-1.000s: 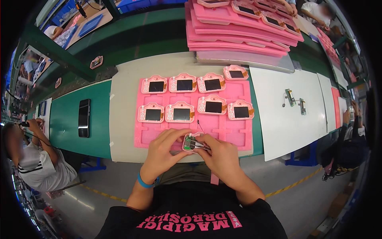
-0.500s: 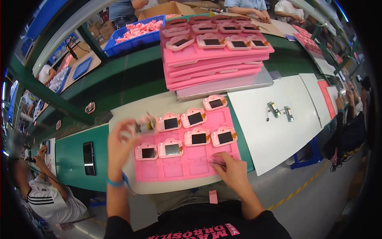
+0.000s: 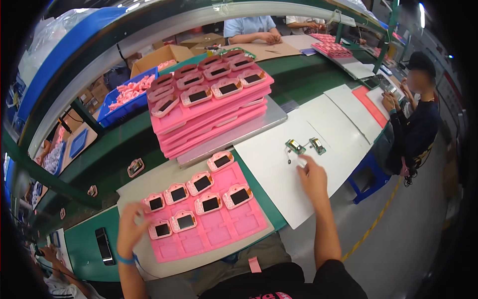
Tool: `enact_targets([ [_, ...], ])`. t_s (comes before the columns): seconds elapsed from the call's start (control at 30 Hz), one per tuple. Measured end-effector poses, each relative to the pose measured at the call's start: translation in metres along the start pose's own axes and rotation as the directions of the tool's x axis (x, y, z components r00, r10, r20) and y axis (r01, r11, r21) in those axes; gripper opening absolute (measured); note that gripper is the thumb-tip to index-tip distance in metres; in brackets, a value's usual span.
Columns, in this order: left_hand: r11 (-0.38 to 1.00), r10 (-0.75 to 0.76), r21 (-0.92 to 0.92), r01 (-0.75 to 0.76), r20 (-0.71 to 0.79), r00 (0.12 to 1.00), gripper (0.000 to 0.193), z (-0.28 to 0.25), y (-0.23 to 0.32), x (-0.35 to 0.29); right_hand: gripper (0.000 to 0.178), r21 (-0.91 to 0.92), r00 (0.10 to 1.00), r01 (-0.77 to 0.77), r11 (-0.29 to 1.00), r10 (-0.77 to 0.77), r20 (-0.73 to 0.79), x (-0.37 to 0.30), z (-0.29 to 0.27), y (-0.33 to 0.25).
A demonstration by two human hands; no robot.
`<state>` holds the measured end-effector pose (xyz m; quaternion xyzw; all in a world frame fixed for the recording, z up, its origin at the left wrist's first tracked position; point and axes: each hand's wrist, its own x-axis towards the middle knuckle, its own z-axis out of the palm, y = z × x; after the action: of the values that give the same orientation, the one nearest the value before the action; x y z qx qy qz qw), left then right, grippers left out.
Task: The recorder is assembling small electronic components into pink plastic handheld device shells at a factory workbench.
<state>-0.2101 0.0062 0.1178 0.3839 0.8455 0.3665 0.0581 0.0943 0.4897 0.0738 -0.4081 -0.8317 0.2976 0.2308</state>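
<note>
A pink foam tray point(image 3: 219, 235) lies before me, with several pink camera-shaped housings point(image 3: 208, 204) with dark screens in its pockets. My left hand point(image 3: 130, 228) is raised at the tray's left edge, somewhat blurred, thumb and fingers apart with nothing visible between them. Nearest to it is a housing point(image 3: 155, 203) in the far left pocket. My right hand point(image 3: 314, 183) reaches over the white board point(image 3: 279, 187) on the right. Its fingers are parted, the tips just short of a small green circuit board point(image 3: 295, 146) with a wired part. A second circuit board point(image 3: 317, 145) lies beside that one.
A tall stack of pink trays point(image 3: 211, 124) holding housings stands on a grey slab point(image 3: 234, 137) behind. A blue bin point(image 3: 112, 113) of pink parts is at the back left. A phone point(image 3: 104, 245) lies on the green mat. Co-workers sit at the right and far side.
My left hand has let go of the housing, now in the tray's far left pocket. My right hand has moved from the tray to the circuit boards. The view has turned right.
</note>
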Motion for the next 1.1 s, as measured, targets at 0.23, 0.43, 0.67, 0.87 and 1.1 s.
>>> enact_targets([
  [0.23,0.985,0.073,0.170,-0.039,-0.201,0.977,0.030,0.041,0.058,-0.045,0.044,-0.242,0.998,-0.070,0.968,0.068,-0.019,0.039,0.007,0.008],
  [0.43,0.944,0.158,0.310,-0.111,-0.129,0.979,0.020,0.045,0.041,-0.064,0.046,-0.142,0.993,-0.074,0.987,0.086,0.078,0.033,-0.006,0.002],
  [0.67,0.977,0.115,0.194,-0.086,-0.141,0.983,0.011,0.049,0.108,-0.091,0.030,-0.118,0.998,0.021,0.993,-0.013,0.064,0.060,-0.041,0.026],
  [0.87,0.984,0.158,0.095,-0.150,-0.086,0.984,0.021,0.112,0.108,-0.095,0.019,-0.085,1.000,-0.020,0.996,0.019,-0.016,0.062,-0.039,0.029],
  [1.1,0.992,0.124,0.006,-0.126,-0.197,0.972,0.029,0.124,0.110,-0.106,0.016,0.286,0.999,0.030,0.958,-0.019,-0.040,0.026,-0.056,0.012],
])
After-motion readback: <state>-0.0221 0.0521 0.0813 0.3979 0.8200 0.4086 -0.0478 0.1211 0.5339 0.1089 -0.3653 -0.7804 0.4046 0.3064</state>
